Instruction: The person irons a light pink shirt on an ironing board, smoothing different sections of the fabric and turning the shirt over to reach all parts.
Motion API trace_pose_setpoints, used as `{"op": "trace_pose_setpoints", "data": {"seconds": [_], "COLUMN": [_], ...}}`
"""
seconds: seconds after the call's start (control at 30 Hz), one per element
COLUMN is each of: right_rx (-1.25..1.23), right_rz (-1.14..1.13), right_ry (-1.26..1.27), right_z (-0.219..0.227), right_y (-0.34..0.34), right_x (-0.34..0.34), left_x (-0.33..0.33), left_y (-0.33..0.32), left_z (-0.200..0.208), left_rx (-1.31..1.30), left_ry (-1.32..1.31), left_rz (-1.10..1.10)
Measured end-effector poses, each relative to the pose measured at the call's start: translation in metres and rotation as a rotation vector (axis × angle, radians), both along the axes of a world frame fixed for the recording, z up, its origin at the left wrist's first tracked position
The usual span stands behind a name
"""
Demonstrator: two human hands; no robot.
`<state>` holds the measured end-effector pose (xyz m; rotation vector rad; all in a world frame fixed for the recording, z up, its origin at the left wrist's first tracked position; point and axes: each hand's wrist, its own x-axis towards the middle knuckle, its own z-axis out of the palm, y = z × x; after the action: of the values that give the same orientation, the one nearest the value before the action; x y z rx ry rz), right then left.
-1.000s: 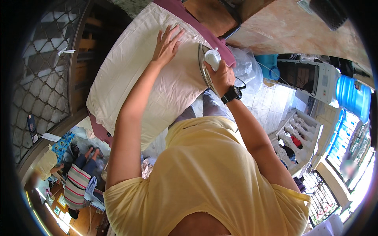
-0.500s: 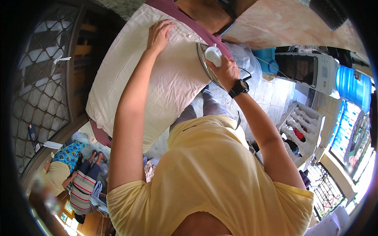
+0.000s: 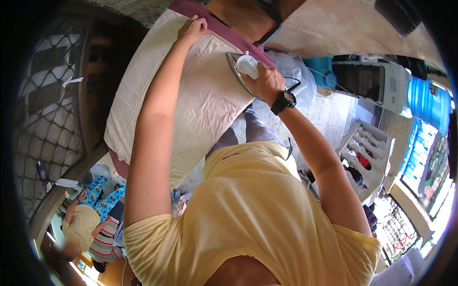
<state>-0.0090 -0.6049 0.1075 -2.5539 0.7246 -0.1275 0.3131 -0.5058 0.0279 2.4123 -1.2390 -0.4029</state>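
Note:
A cream-white cloth [image 3: 210, 71] with soft wrinkles lies spread over a maroon-covered ironing surface [image 3: 219, 29]. My right hand [image 3: 267, 85] is wrapped round the handle of a clothes iron [image 3: 246, 66], white on top with a metal base. The iron rests on the cloth near its right edge, and its black cord runs off beside my wrist. At the cloth's far edge, my left hand [image 3: 193, 30] has its fingers curled together, pinching the fabric by the maroon border.
A brown chair [image 3: 241, 21] stands beyond the ironing surface. On the right are clear plastic wrapping [image 3: 296, 71], a blue container [image 3: 320, 70], a white oven-like appliance [image 3: 391, 88] and a white baluster railing [image 3: 365, 152]. A metal lattice [image 3: 52, 109] borders the left. Two people [image 3: 93, 219] are at lower left.
My right hand has slid the iron a little left along the cloth. My left hand has shifted slightly farther away, its fingers going from lying flat to curled on the edge.

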Motion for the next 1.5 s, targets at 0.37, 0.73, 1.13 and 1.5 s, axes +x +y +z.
{"op": "trace_pose_setpoints", "data": {"seconds": [0.37,0.73,1.13,1.5], "right_rx": [-0.254,-0.321,-0.123,-0.295], "right_rz": [0.547,0.956,0.749,1.164], "right_ry": [0.094,-0.130,-0.005,-0.055], "right_z": [0.005,0.006,0.007,0.002], "right_y": [-0.033,0.012,0.044,0.147], "right_x": [0.050,0.057,0.072,0.092], "left_x": [-0.179,-0.414,-0.418,-0.425], "left_y": [0.143,0.447,0.491,0.520], "left_z": [0.037,-0.014,-0.004,-0.021], "left_rx": [-0.691,-0.203,-0.684,-0.418], "left_ry": [-0.218,-0.552,-0.336,-0.478], "left_rz": [0.601,1.778,1.790,1.694]}}
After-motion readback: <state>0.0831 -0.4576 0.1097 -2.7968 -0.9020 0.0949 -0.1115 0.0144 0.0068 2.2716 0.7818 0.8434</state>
